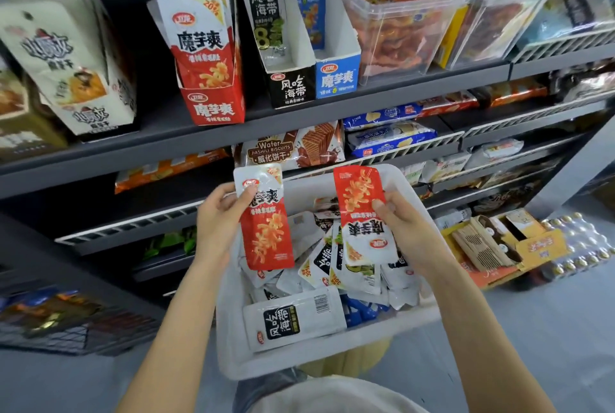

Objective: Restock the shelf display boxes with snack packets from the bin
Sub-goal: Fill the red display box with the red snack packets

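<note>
My left hand (218, 213) grips a red-and-white snack packet (266, 226), held upright above the white bin (417, 198). My right hand (404, 223) pinches a second red-and-white packet (361, 209), turned upside down, over the bin's right half. The bin holds several loose packets, among them a white-and-black one (293, 321) lying flat at the front. On the shelf above stand a red display box (213, 106) full of matching packets, a black display box (291, 86) and a blue display box (337, 76), both partly filled.
Clear plastic tubs (399, 23) of snacks sit right of the blue box. A white box (90, 113) of other snacks stands at the left. Wafer and biscuit packs (289, 149) fill lower shelves. Cardboard boxes (492, 243) and bottles lie on the floor at the right.
</note>
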